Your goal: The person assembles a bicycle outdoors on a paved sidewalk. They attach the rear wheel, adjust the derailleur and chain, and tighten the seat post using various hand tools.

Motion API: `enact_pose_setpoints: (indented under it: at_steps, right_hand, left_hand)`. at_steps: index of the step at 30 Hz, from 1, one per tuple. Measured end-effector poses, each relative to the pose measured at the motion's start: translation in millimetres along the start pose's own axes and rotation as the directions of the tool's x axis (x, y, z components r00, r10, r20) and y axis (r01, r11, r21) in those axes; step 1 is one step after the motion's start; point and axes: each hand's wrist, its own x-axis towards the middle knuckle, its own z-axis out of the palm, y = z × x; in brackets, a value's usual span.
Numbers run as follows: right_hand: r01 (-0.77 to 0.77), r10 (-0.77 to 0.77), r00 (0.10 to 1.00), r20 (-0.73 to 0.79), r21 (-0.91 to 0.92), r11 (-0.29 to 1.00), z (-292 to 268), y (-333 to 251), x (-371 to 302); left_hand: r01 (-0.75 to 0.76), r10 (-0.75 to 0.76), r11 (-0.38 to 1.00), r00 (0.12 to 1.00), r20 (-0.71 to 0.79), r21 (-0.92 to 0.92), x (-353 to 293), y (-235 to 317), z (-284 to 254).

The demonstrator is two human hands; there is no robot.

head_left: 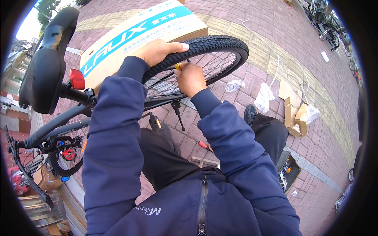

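We log the left hand [155, 53] over the tire [220, 42], likely steadying it (thumb extended, other fingers hidden), while the right hand [191, 80] pinches a small yellow piece [178, 67].

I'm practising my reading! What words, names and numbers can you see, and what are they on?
I won't copy the writing out, but here's where it is.
Long cardboard box: big white letters and characters on a blue band.
Same box: smaller characters below the band, the tiniest unreadable; small blue marks above it.
Dark blue jacket: pale letters on the chest, partly lost in creases.
Tyre: none readable.
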Motion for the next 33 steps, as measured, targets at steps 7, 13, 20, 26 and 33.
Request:
enact_pose_setpoints:
  at_steps: [7,13,20,26,33]
  right_hand:
    - [-0.020,0.024,0.998,-0.059,0.066,0.998,1,26,-18]
    - [-0.248,0.250,0.968,0.013,-0.106,0.963,21,123,-119]
    - [-0.452,0.463,0.886,-0.016,-0.253,0.856,2,148,-157]
    - [0.058,-0.022,0.991,-0.130,0.282,0.958,-43,24,-110]
    - [0.209,-0.212,0.975,0.068,0.058,0.976,-14,0,-123]
  left_hand:
    - [0.012,-0.012,1.000,1.000,-0.024,0.024,4,-5,0]
    - [-0.192,0.193,0.981,0.971,-0.144,0.022,7,-15,-3]
    - [-0.574,0.093,0.719,0.638,-0.764,-0.391,-69,-18,40]
    - [-0.085,-0.324,0.142,0.937,-0.127,-0.986,-100,-65,155]
    - [0.044,-0.368,0.094,0.930,0.006,-0.995,-83,-117,177]
